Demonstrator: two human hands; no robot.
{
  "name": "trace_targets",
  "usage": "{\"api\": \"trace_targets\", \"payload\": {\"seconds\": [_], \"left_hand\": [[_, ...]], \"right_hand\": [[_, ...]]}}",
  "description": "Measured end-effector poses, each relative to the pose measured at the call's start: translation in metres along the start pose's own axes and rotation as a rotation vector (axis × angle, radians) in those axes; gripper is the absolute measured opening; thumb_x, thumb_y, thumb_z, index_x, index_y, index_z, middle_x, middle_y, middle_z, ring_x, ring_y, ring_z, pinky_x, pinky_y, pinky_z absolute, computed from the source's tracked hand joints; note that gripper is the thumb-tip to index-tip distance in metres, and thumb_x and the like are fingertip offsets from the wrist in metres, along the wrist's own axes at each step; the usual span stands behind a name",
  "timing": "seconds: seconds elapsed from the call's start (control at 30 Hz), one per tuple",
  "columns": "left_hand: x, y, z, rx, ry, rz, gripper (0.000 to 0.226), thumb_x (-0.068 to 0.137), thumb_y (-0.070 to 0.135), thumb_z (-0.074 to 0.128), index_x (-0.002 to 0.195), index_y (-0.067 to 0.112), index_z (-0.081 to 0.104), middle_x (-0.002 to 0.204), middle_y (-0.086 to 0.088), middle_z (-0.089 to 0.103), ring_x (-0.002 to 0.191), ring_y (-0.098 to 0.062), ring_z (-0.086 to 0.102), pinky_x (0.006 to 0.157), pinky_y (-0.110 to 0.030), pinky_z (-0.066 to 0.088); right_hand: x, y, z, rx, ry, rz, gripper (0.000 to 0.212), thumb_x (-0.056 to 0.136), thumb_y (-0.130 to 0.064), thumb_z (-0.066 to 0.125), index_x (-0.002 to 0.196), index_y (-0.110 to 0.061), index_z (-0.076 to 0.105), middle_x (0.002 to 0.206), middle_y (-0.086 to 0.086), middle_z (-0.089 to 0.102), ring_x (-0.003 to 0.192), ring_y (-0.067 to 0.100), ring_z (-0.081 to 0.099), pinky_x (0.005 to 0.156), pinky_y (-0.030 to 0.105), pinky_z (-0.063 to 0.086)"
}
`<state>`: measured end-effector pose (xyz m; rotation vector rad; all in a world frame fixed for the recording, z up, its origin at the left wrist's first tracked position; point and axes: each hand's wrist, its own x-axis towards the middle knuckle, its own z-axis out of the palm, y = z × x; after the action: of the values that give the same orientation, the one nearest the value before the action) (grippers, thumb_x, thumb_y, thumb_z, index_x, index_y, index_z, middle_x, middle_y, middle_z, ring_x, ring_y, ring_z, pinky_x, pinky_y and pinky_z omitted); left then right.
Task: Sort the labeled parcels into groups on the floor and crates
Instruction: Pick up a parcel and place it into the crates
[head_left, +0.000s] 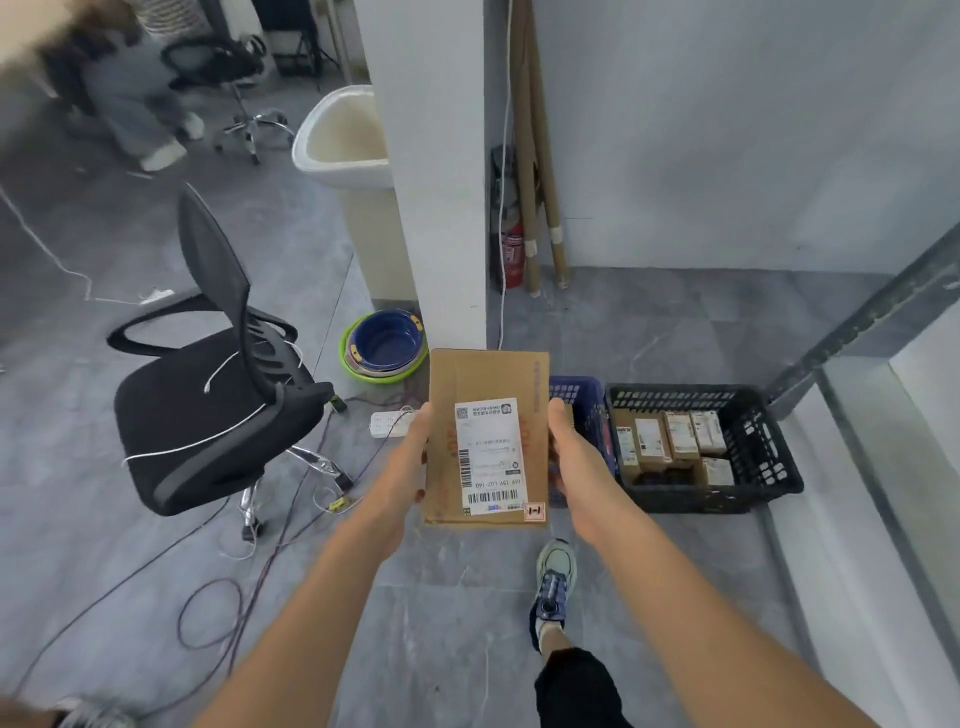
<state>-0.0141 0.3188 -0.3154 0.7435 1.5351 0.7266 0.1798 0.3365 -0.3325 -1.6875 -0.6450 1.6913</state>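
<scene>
A: Your shoe (556, 571) is planted low in the frame, right of centre. Just above it you've got the cardboard parcel (488, 374) held flat between both hands, dead centre.

B: Left hand (415, 457) grips the left edge and right hand (569, 457) the right edge, with the fingers tucked underneath, out of sight. The shipping label (488, 452) faces up, and its long side runs away from you, same as the box.

A: Here's what the drop hinges on: both crates sit to the right of the parcel. The blue crate (584, 410) is half hidden behind your right hand. The black crate (769, 452) is just beside it, further right, with small labeled boxes (675, 436) inside.

B: So your right hand is the nearer one, I'd say. A swing right and down looks open; nothing stands between.

A: The left side is messier for you. Cables (249, 571) loop over the floor, a power strip (387, 422) lies just left of your left hand, and the office chair (208, 410) fills the middle left.

B: Further up, stacked plastic basins (387, 345) sit at the foot of the white pillar (441, 208), and a red fire extinguisher (511, 254) stands in the corner behind. Which crate this label belongs in, I can't read from here.
</scene>
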Motion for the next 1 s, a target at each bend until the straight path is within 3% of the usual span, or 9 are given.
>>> {"api": "trace_targets", "payload": {"seconds": [0.1, 0.27, 0.37, 0.5, 0.6, 0.7, 0.8, 0.87, 1.0], "left_hand": [[0.057, 0.023, 0.021, -0.001, 0.035, -0.019, 0.039, 0.101, 0.069, 0.03, 0.105, 0.051, 0.065, 0.108, 0.028, 0.067, 0.102, 0.009, 0.058, 0.089, -0.037, 0.043], [0.144, 0.055, 0.055, 0.003, 0.078, -0.086, 0.035, 0.107, 0.055, 0.034, 0.1, 0.04, 0.065, 0.081, 0.027, 0.074, 0.071, 0.017, 0.065, 0.065, -0.018, 0.047], [0.199, 0.051, 0.065, -0.018, 0.116, -0.149, 0.042, 0.103, 0.06, 0.041, 0.108, 0.031, 0.071, 0.109, 0.01, 0.075, 0.097, -0.002, 0.07, 0.071, -0.023, 0.047], [0.259, 0.031, 0.07, -0.022, 0.101, -0.219, 0.042, 0.101, 0.062, 0.042, 0.113, 0.033, 0.069, 0.116, 0.006, 0.072, 0.103, -0.009, 0.067, 0.074, -0.028, 0.048], [0.305, 0.008, 0.074, -0.014, 0.076, -0.281, 0.057, 0.092, 0.072, 0.045, 0.124, 0.032, 0.068, 0.127, 0.001, 0.069, 0.109, -0.013, 0.068, 0.075, -0.026, 0.053], [0.358, -0.034, 0.078, 0.025, 0.062, -0.321, 0.07, 0.077, 0.084, 0.044, 0.126, 0.038, 0.066, 0.13, 0.005, 0.068, 0.116, -0.014, 0.066, 0.1, -0.043, 0.053], [0.411, -0.072, 0.077, 0.056, 0.032, -0.344, 0.062, 0.088, 0.079, 0.044, 0.13, 0.035, 0.057, 0.132, 0.006, 0.064, 0.12, -0.015, 0.061, 0.102, -0.04, 0.048], [0.441, -0.094, 0.074, 0.035, 0.015, -0.337, 0.047, 0.099, 0.062, 0.047, 0.133, 0.03, 0.048, 0.131, 0.004, 0.063, 0.119, -0.016, 0.061, 0.095, -0.035, 0.049], [0.521, -0.163, 0.074, 0.096, 0.053, -0.416, 0.087, 0.072, 0.081, 0.05, 0.145, 0.036, 0.041, 0.139, 0.0, 0.058, 0.131, -0.028, 0.053, 0.109, -0.054, 0.043]], "right_hand": [[0.06, -0.023, -0.011, -0.014, -0.02, 0.043, 0.047, 0.105, -0.066, 0.037, 0.111, -0.037, 0.073, 0.09, -0.017, 0.08, 0.103, 0.012, 0.072, 0.096, 0.04, 0.056], [0.158, -0.052, -0.028, -0.056, -0.014, 0.095, 0.048, 0.105, -0.065, 0.036, 0.108, -0.036, 0.075, 0.094, -0.013, 0.081, 0.095, 0.012, 0.074, 0.082, 0.036, 0.056], [0.212, -0.055, -0.032, -0.08, -0.057, 0.138, 0.05, 0.103, -0.07, 0.036, 0.108, -0.04, 0.076, 0.111, -0.009, 0.079, 0.106, 0.014, 0.071, 0.098, 0.042, 0.052], [0.275, -0.044, -0.032, -0.111, -0.056, 0.201, 0.061, 0.094, -0.081, 0.038, 0.128, -0.042, 0.07, 0.138, -0.007, 0.068, 0.133, 0.02, 0.057, 0.118, 0.052, 0.038], [0.325, -0.024, -0.033, -0.104, -0.042, 0.253, 0.05, 0.101, -0.071, 0.038, 0.111, -0.039, 0.076, 0.116, -0.011, 0.077, 0.117, 0.015, 0.066, 0.105, 0.043, 0.046], [0.374, -0.001, -0.03, -0.108, 0.011, 0.304, 0.046, 0.104, -0.065, 0.039, 0.097, -0.038, 0.076, 0.097, -0.013, 0.079, 0.101, 0.011, 0.069, 0.091, 0.038, 0.048], [0.429, 0.032, -0.022, -0.119, 0.051, 0.34, 0.045, 0.106, -0.061, 0.037, 0.093, -0.039, 0.074, 0.089, -0.014, 0.08, 0.088, 0.007, 0.072, 0.081, 0.033, 0.05], [0.464, 0.053, -0.018, -0.127, 0.064, 0.343, 0.043, 0.107, -0.061, 0.038, 0.098, -0.038, 0.073, 0.092, -0.014, 0.08, 0.091, 0.007, 0.072, 0.081, 0.033, 0.051], [0.539, 0.112, -0.006, -0.113, 0.068, 0.366, 0.043, 0.104, -0.064, 0.04, 0.107, -0.036, 0.073, 0.103, -0.013, 0.079, 0.11, 0.014, 0.07, 0.1, 0.041, 0.053]]}}
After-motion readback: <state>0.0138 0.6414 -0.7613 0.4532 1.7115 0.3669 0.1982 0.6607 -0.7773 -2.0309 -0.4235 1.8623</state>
